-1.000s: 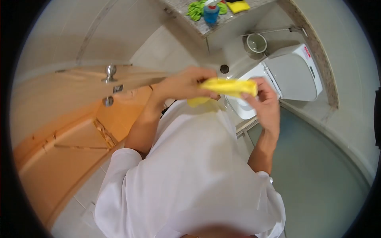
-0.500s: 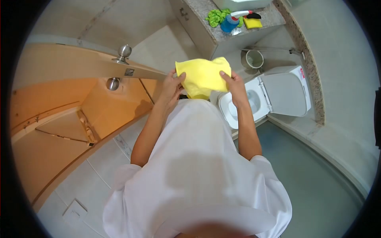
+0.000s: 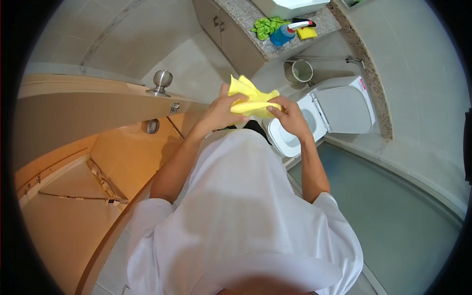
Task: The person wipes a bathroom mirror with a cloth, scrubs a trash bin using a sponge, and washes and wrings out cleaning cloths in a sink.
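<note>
A yellow cloth (image 3: pixel 253 101), bunched and folded, hangs between my two hands in front of my white shirt. My left hand (image 3: pixel 223 110) grips its left side, fingers partly hidden by the folds. On the right edge, my right hand (image 3: pixel 290 114) pinches the cloth between thumb and fingers. Below and right of the cloth is the white toilet (image 3: pixel 314 118) with its lid raised. To the left stands an open wooden door (image 3: pixel 98 101) with a round metal knob (image 3: pixel 162 79).
On the granite counter (image 3: pixel 246 24) lie green gloves (image 3: pixel 268 27), a blue spray bottle (image 3: pixel 282 35) and a yellow sponge (image 3: pixel 307 33), near a white basin (image 3: pixel 290 6). A waste bin (image 3: pixel 301 72) sits beside the toilet. A frosted glass panel (image 3: pixel 378 196) stands at right.
The cloth was spread flat between my hands and is now folded and crumpled. My hands have come closer together, and my view has shifted slightly, with the door appearing wider open.
</note>
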Motion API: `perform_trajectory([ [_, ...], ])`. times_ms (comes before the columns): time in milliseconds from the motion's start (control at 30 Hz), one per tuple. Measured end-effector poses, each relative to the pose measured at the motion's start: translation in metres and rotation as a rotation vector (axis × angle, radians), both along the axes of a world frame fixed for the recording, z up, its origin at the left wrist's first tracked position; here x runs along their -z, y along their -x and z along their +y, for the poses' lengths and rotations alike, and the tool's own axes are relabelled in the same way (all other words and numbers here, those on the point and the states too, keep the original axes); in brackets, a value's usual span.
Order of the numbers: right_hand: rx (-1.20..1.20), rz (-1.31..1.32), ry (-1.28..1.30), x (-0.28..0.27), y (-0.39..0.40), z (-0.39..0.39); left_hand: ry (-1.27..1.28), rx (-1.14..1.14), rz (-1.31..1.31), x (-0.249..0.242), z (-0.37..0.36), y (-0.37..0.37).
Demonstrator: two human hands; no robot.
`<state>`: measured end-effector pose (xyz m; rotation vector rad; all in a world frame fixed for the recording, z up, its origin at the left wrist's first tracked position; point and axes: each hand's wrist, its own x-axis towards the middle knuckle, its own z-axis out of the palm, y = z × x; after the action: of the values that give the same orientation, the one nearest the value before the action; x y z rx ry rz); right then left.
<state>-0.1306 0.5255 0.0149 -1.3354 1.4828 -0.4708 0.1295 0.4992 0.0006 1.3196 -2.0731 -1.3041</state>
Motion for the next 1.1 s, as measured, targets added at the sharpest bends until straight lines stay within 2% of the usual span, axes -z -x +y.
perform_trajectory([
  [33, -0.004, -0.002, -0.006, -0.005, 0.001, -0.005, -0.085, 0.019, -0.008, -0.009, -0.003, 0.003],
  [67, -0.012, -0.047, 0.123, -0.009, 0.005, -0.013, -0.089, 0.015, -0.014, -0.007, -0.005, 0.005],
  [100, -0.015, -0.092, 0.254, -0.008, 0.01, -0.022, 0.15, -0.022, 0.004, -0.002, -0.007, 0.007],
  [133, -0.011, -0.098, 0.253, -0.002, 0.019, -0.035, 0.39, -0.057, 0.023, 0.002, -0.011, 0.011],
  [167, 0.155, -0.093, 0.282, 0.009, 0.031, -0.055, 0.389, -0.054, 0.018, 0.005, -0.017, 0.014],
  [200, 0.319, -0.086, 0.31, 0.022, 0.041, -0.075, 0.369, -0.117, 0.131, 0.009, -0.024, 0.016],
  [233, 0.365, -0.044, 0.411, 0.035, 0.049, -0.097, 0.347, -0.182, 0.244, 0.013, -0.03, 0.02],
  [267, 0.407, 0.0, 0.511, 0.047, 0.056, -0.12, 0.343, -0.188, 0.241, 0.016, -0.037, 0.025],
  [300, 0.397, -0.004, 0.501, 0.056, 0.06, -0.144, 0.179, -0.29, 0.348, 0.018, -0.042, 0.03],
  [333, 0.401, 0.03, 0.621, 0.064, 0.058, -0.172, 0.023, -0.393, 0.45, 0.021, -0.051, 0.036],
  [367, 0.415, 0.059, 0.734, 0.072, 0.054, -0.188, 0.022, -0.401, 0.434, 0.022, -0.059, 0.041],
  [400, 0.418, 0.041, 0.728, 0.075, 0.048, -0.199, 0.023, -0.397, 0.401, 0.023, -0.068, 0.045],
  [467, 0.495, 0.219, 0.727, 0.073, 0.038, -0.225, 0.031, -0.388, 0.337, 0.025, -0.092, 0.053],
  [500, 0.531, 0.341, 0.855, 0.081, 0.037, -0.235, 0.034, -0.396, 0.324, 0.022, -0.106, 0.06],
  [567, 0.542, 0.365, 0.886, 0.096, 0.04, -0.246, -0.004, -0.496, 0.072, 0.017, -0.133, 0.075],
  [600, 0.558, 0.403, 0.919, 0.102, 0.039, -0.249, -0.007, -0.516, 0.06, 0.021, -0.146, 0.08],
  [633, 0.483, 0.333, 0.804, 0.098, 0.044, -0.247, 0.071, -0.562, -0.037, 0.025, -0.161, 0.086],
  [667, 0.469, 0.317, 0.798, 0.095, 0.046, -0.243, 0.148, -0.603, -0.135, 0.029, -0.175, 0.091],
  [767, 0.506, 0.07, 0.869, 0.102, 0.058, -0.238, 0.153, -0.648, -0.287, 0.037, -0.217, 0.12],
  [800, 0.502, 0.067, 0.867, 0.1, 0.064, -0.234, 0.151, -0.652, -0.29, 0.047, -0.231, 0.131],
  [867, 0.489, 0.108, 0.908, 0.089, 0.08, -0.219, 0.358, -0.709, -0.37, 0.07, -0.252, 0.154],
  [933, 0.44, 0.129, 0.989, 0.076, 0.102, -0.207, 0.315, -0.681, -0.426, 0.065, -0.267, 0.177],
  [1000, 0.324, 0.068, 0.911, 0.065, 0.125, -0.194, 0.222, -0.621, -0.548, 0.064, -0.278, 0.198],
  [1100, 0.244, 0.133, 0.828, 0.056, 0.153, -0.179, 0.158, -0.547, -0.622, 0.07, -0.288, 0.208],
])
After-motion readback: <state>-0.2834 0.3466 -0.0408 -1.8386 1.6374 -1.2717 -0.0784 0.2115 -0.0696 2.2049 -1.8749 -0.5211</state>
